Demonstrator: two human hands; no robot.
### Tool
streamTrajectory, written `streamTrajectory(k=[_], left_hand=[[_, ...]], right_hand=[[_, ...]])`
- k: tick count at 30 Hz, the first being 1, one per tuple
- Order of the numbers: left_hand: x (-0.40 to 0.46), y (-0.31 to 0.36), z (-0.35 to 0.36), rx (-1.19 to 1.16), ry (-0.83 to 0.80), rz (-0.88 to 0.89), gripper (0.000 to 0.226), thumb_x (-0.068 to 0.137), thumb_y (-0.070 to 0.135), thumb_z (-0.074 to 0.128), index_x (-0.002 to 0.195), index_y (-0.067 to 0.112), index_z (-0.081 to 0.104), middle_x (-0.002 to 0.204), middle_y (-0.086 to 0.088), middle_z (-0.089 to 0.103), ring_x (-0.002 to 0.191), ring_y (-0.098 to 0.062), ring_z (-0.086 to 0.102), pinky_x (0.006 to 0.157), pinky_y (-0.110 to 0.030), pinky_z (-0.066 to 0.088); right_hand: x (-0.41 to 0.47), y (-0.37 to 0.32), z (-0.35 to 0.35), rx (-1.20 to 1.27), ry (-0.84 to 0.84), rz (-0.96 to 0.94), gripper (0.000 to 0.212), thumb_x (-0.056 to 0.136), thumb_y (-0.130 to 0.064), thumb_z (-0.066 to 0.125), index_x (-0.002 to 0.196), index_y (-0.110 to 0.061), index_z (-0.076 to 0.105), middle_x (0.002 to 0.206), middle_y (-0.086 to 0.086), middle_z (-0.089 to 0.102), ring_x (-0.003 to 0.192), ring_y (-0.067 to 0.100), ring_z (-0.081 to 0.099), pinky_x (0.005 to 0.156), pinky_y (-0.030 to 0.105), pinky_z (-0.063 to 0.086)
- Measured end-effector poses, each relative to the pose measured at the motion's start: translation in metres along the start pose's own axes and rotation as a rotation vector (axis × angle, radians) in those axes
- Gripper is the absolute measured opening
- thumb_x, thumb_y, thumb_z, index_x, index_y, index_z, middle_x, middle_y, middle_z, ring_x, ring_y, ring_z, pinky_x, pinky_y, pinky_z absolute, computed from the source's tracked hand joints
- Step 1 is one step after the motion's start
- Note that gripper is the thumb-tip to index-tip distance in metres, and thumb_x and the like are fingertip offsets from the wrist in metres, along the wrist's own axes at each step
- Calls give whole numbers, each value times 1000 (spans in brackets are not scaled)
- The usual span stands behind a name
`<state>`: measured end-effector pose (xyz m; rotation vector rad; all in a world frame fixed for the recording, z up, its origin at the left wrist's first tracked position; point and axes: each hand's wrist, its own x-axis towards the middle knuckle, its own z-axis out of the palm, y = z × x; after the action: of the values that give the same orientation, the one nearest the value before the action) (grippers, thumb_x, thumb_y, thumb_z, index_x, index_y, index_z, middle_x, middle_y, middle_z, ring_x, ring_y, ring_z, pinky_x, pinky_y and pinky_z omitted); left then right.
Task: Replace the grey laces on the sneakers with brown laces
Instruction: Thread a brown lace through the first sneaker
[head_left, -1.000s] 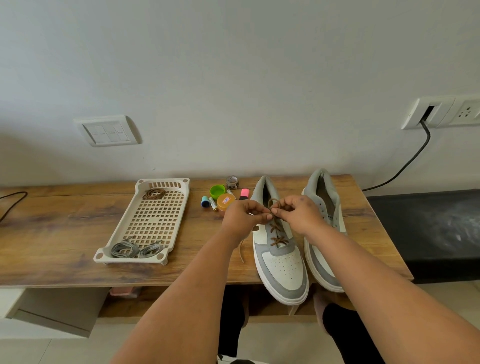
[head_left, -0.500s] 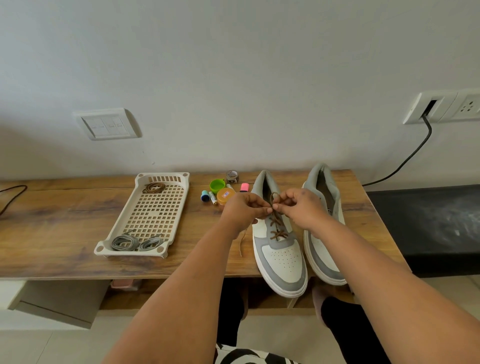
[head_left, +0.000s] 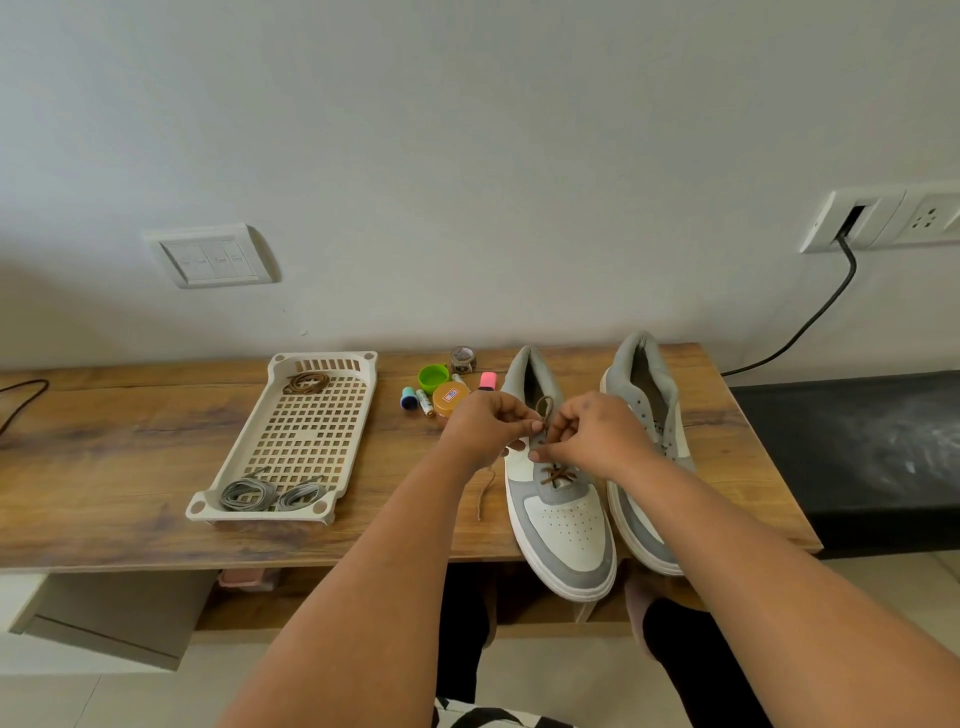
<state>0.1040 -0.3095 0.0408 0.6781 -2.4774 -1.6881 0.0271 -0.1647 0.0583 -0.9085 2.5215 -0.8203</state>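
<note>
Nearest, the left sneaker (head_left: 558, 499) lies toe-first at the front edge of the wooden surface (head_left: 130, 457), smooth white and grey panels over a firm rubber sole. The brown lace (head_left: 558, 474) crosses its lower eyelets: thin, limp cord, best pinched near its stiff tip. Left hand (head_left: 485, 426) and right hand (head_left: 597, 431) both pinch it above the tongue. Beyond, the right sneaker (head_left: 644, 415) looks unlaced. The perforated plastic tray (head_left: 306, 431) holds coiled grey laces (head_left: 270, 493) and another brown coil (head_left: 306, 383).
</note>
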Motion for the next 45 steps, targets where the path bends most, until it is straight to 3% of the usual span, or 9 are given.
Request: streamTrajectory(k=[8, 12, 17, 22, 26, 33, 37, 42, 45], left_hand=[[0, 1, -1, 16, -12, -16, 3, 88, 14, 73, 90, 12, 73, 78, -1, 70, 68, -10, 64, 53, -11, 46], [-1, 4, -1, 65, -2, -10, 14, 87, 12, 74, 97, 3, 72, 81, -4, 70, 68, -12, 64, 52, -9, 44], [-2, 5, -2, 58, -9, -6, 5, 85, 12, 75, 89, 11, 72, 76, 4, 69, 69, -10, 64, 52, -8, 44], [-3, 9, -5, 100, -31, -46, 12, 85, 17, 76, 91, 15, 66, 79, -1, 70, 67, -12, 65, 62, -22, 50], [-8, 24, -16, 403, -102, -178, 34, 95, 41, 60, 96, 9, 67, 83, -7, 68, 69, -15, 61, 73, -30, 52], [-29, 55, -28, -344, -67, -134, 22, 100, 26, 56, 88, 12, 67, 65, 6, 65, 61, -9, 59, 75, -27, 47], [-33, 55, -21, -658, -132, -174, 17, 101, 11, 52, 106, 4, 66, 84, -5, 74, 73, -16, 69, 75, -27, 57], [-31, 51, -16, -791, -101, -200, 15, 101, 8, 50, 101, 4, 65, 91, -11, 74, 77, -18, 71, 73, -27, 59], [-28, 49, -13, -801, -73, -214, 15, 101, 8, 49, 102, 5, 64, 93, -10, 75, 80, -18, 72, 80, -28, 57]], right_hand=[[2, -1, 6, -136, 96, -43, 22, 84, -34, 71, 71, -16, 70, 68, -1, 66, 65, 15, 63, 60, 29, 51], [4, -3, -8, -191, -98, -60, 11, 83, -20, 70, 76, -12, 70, 74, 3, 64, 69, 16, 58, 58, 23, 41], [2, 0, -21, -251, -325, -6, 23, 80, -28, 75, 83, -6, 71, 73, 1, 58, 66, 12, 52, 61, 24, 41], [1, 6, -33, -202, -216, 39, 38, 80, -55, 72, 79, -18, 65, 76, -4, 60, 69, 10, 53, 63, 25, 41], [2, 10, -40, -148, -190, 30, 26, 83, -43, 74, 88, -18, 68, 83, -5, 63, 78, 12, 59, 69, 25, 45], [-1, 2, -38, 251, -376, 38, 30, 70, -28, 88, 96, -22, 74, 77, -8, 65, 80, 9, 62, 80, 26, 49], [-9, -5, -20, 515, -537, 9, 44, 80, -19, 80, 120, -29, 63, 69, -7, 54, 63, 4, 52, 58, 17, 43], [-8, -8, -8, 571, -523, 28, 26, 82, -18, 79, 103, -3, 73, 85, 10, 58, 64, 9, 45, 60, 22, 39], [-7, -5, -13, 565, -552, 2, 14, 85, -13, 75, 94, -2, 74, 76, 3, 64, 63, 6, 52, 61, 20, 43]])
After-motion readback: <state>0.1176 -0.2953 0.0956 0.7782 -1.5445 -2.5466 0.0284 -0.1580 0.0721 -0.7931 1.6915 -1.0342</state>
